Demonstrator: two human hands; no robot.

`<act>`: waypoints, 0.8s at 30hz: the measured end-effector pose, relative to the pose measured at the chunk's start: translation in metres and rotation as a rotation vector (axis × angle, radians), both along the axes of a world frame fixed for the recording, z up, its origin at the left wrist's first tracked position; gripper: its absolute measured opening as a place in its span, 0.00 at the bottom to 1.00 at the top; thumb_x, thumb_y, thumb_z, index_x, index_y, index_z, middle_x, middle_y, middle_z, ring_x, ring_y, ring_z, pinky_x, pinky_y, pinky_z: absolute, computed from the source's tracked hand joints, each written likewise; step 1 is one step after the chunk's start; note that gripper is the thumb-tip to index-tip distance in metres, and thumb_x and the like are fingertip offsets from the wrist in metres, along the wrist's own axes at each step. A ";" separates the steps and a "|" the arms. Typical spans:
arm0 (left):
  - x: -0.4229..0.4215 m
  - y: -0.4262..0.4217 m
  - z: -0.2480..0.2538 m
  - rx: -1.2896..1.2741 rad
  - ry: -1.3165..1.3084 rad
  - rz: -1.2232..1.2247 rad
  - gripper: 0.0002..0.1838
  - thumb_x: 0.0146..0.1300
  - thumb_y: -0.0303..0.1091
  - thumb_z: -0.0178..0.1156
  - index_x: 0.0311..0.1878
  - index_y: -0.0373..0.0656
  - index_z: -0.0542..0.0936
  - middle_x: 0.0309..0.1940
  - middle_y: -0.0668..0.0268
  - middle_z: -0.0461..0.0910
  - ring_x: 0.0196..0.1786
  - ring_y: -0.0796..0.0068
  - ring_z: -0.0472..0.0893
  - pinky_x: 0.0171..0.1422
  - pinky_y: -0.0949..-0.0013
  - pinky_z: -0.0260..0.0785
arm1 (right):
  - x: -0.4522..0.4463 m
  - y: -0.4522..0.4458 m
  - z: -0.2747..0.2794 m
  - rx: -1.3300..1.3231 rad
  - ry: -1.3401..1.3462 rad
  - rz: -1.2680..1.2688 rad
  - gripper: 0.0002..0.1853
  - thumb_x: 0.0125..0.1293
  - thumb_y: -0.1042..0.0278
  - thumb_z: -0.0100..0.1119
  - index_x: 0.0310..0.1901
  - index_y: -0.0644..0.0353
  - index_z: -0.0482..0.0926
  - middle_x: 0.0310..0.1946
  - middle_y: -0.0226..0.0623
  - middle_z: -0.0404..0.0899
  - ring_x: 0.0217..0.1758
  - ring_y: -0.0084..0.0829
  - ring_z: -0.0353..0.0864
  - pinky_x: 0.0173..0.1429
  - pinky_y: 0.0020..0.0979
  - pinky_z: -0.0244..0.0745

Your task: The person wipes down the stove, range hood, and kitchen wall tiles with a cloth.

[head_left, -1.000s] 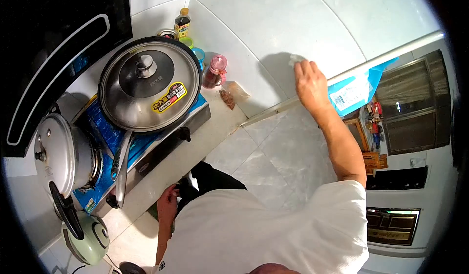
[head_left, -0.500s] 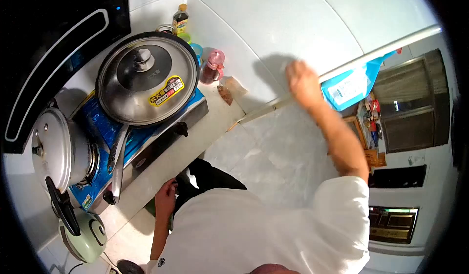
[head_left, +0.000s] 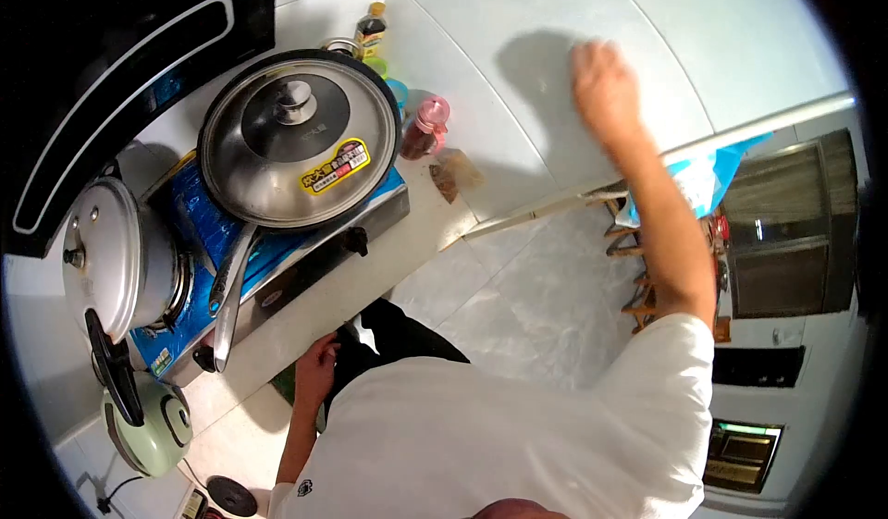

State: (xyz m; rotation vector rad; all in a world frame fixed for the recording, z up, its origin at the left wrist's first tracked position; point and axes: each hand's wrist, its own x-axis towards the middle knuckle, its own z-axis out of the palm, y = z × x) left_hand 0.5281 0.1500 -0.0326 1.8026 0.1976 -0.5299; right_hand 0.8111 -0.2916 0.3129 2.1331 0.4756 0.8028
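My right hand (head_left: pixel 606 98) is raised against the white tiled wall (head_left: pixel 504 56), near the wall's outer edge, and casts a shadow to its left. Its fingers are bent and close together; whatever they may hold is hidden against the tile. Down by the counter's front edge, my left hand (head_left: pixel 317 366) hangs beside my dark trousers (head_left: pixel 407 334) with loosely curled fingers, and I see nothing in it. Closest to the wall on the counter (head_left: pixel 430 228) are a pink-lidded jar (head_left: pixel 425 129) and a small clear bag (head_left: pixel 458 172) with brown contents.
A lidded wok (head_left: pixel 296 149) and a pressure cooker (head_left: pixel 116 255) sit on the gas stove (head_left: pixel 268 288), handles jutting frontward. A sauce bottle (head_left: pixel 371 30) stands in the corner. A green appliance (head_left: pixel 148 426) is at lower left. Beyond the wall edge hangs a blue bag (head_left: pixel 712 177).
My right hand has moved up and to the right along the tiled wall. The whole view has shifted slightly. My left hand stays by the counter edge.
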 end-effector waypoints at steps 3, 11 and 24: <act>-0.009 -0.003 -0.010 0.065 0.006 0.002 0.18 0.73 0.28 0.55 0.63 0.44 0.80 0.47 0.58 0.88 0.49 0.65 0.87 0.57 0.65 0.76 | -0.005 -0.007 -0.100 0.004 0.228 0.029 0.07 0.57 0.71 0.59 0.36 0.64 0.81 0.37 0.42 0.78 0.44 0.39 0.81 0.37 0.36 0.85; -0.025 0.009 -0.012 0.167 -0.020 0.063 0.17 0.73 0.29 0.56 0.63 0.45 0.81 0.47 0.58 0.88 0.45 0.70 0.86 0.52 0.68 0.77 | 0.099 0.026 -0.038 0.000 0.212 0.069 0.06 0.62 0.75 0.58 0.40 0.64 0.77 0.40 0.44 0.78 0.45 0.40 0.82 0.39 0.37 0.86; -0.052 0.008 -0.022 0.050 0.144 0.260 0.17 0.74 0.29 0.55 0.64 0.43 0.80 0.47 0.57 0.88 0.48 0.71 0.86 0.55 0.68 0.77 | 0.042 0.008 -0.203 -0.054 0.689 -0.029 0.12 0.63 0.72 0.57 0.44 0.69 0.83 0.44 0.51 0.80 0.47 0.44 0.83 0.43 0.39 0.87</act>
